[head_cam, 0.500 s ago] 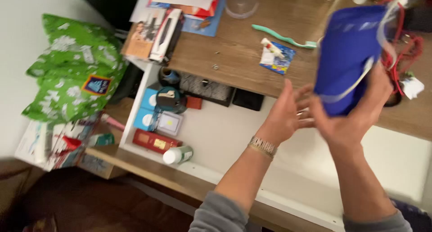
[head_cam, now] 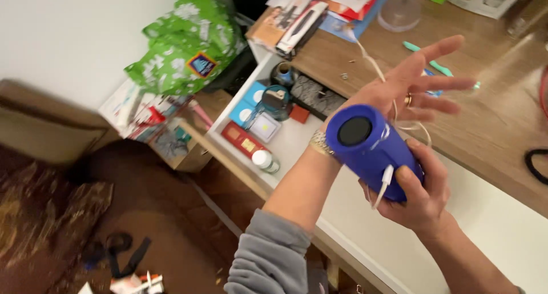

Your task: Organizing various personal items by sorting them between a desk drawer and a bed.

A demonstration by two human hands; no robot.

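Your right hand (head_cam: 419,194) now grips the blue fabric-covered cylinder speaker (head_cam: 370,148) lower, dark end facing you, above the open white drawer (head_cam: 297,146). Your left hand (head_cam: 408,86) has released, fingers spread. The thin white cable (head_cam: 383,183) partly blurs out.

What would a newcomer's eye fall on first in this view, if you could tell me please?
First comes the blue cylindrical speaker at centre, gripped in the right hand, with a white cable plugged into its side. Just above it the left hand is spread open, fingers wide, over the wooden desk. At upper left a crumpled green bag sits beside an open white drawer crowded with small boxes.
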